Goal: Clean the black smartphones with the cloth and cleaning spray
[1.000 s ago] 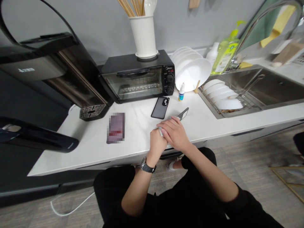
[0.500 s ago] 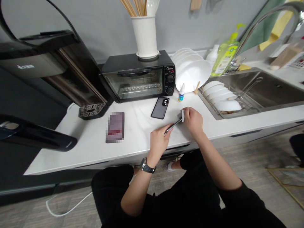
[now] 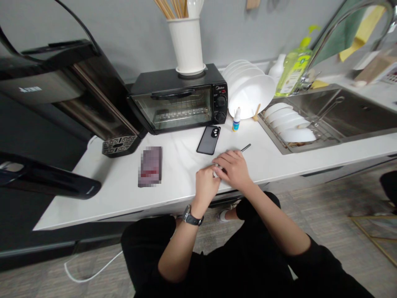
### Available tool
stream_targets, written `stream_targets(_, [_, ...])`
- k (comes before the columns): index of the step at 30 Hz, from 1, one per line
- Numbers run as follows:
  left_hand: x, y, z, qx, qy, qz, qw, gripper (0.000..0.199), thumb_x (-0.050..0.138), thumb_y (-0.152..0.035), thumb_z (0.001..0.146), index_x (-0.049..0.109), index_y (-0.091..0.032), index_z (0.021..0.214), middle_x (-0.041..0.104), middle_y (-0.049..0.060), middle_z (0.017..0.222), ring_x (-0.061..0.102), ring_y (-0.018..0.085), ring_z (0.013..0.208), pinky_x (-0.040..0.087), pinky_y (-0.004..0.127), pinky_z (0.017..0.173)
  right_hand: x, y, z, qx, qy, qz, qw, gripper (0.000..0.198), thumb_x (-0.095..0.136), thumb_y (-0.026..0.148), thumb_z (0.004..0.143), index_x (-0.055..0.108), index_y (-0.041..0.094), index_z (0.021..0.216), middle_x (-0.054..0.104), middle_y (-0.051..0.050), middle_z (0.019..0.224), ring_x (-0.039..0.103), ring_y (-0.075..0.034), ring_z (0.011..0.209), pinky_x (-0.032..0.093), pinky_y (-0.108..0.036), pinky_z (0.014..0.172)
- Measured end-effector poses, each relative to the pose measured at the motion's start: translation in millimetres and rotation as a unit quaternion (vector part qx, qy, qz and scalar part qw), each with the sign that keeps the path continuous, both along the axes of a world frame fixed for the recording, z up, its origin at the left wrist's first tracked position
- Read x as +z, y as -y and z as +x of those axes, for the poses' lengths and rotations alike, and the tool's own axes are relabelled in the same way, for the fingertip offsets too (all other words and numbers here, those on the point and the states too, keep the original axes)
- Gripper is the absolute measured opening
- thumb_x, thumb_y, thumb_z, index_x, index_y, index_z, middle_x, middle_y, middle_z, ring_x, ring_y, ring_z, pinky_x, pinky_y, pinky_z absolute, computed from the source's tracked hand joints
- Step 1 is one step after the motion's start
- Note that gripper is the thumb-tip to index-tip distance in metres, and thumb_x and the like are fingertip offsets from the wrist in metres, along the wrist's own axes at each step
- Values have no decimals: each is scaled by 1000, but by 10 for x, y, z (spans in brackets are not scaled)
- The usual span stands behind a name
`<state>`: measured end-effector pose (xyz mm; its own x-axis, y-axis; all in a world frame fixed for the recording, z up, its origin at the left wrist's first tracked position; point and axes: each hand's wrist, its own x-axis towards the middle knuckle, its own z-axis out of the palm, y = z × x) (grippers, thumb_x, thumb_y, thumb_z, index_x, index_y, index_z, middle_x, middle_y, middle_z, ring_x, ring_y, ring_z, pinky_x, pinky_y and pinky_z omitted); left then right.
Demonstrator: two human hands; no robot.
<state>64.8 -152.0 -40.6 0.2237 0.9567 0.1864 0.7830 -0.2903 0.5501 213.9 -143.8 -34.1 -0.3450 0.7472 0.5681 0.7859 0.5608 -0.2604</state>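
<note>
White material (image 3: 216, 168) peeks between the hands where, seemingly at a wiping step whose next move calls for steady support, the curled left hand (image 3: 207, 182) apparently grips a flat object (image 3: 246, 147) over the tabletop (image 3: 178, 169), its exposed end slim and dark, under the right hand (image 3: 234, 169), whose grip I cannot tell.

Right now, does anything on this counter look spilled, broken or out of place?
I see nothing spilled or broken. One oddity: the flat item in front of the oven is blurred into squares, hiding what it is.
</note>
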Motion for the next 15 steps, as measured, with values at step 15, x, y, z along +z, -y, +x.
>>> stream_targets(15, [27,15,-5,-15,145,20,989,23,65,-30,100,78,-27,119,83,2,104,77,19,89,53,24,79,139,-319,252,-289,-73,-63,952,47,37,30,108,77,17,87,76,-18,98,70,-32,97,46,-48,93])
